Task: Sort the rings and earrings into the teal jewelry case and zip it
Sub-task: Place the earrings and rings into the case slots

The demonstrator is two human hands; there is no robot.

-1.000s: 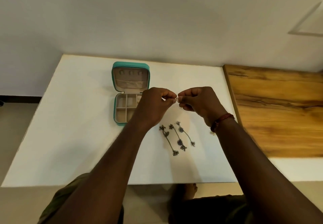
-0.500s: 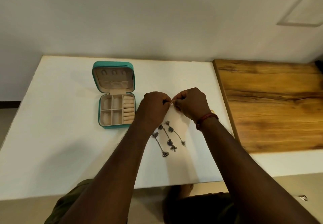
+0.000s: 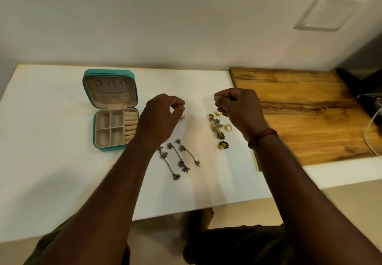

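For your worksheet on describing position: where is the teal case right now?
In the head view, the teal case lies open on the white table, left of the left hand.

Home — white table (image 3: 62, 171), plain wall (image 3: 165, 16)

Hands: were pinched together over one small piece a second ago; now well apart.
Left hand (image 3: 160, 118): moved toward the teal jewelry case (image 3: 114, 111); fingertips pinched, a small pale piece (image 3: 182, 118) just below them, too blurred to tell whether it is held.
Right hand (image 3: 237, 107): drawn back toward the wooden board (image 3: 299, 111), curled into a loose fist; contents not discernible.
Cluster of rings and small earrings (image 3: 218, 128): previously covered by the right hand, now exposed on the white tabletop (image 3: 51, 140).
View: shifted, case now sits farther left in the picture.
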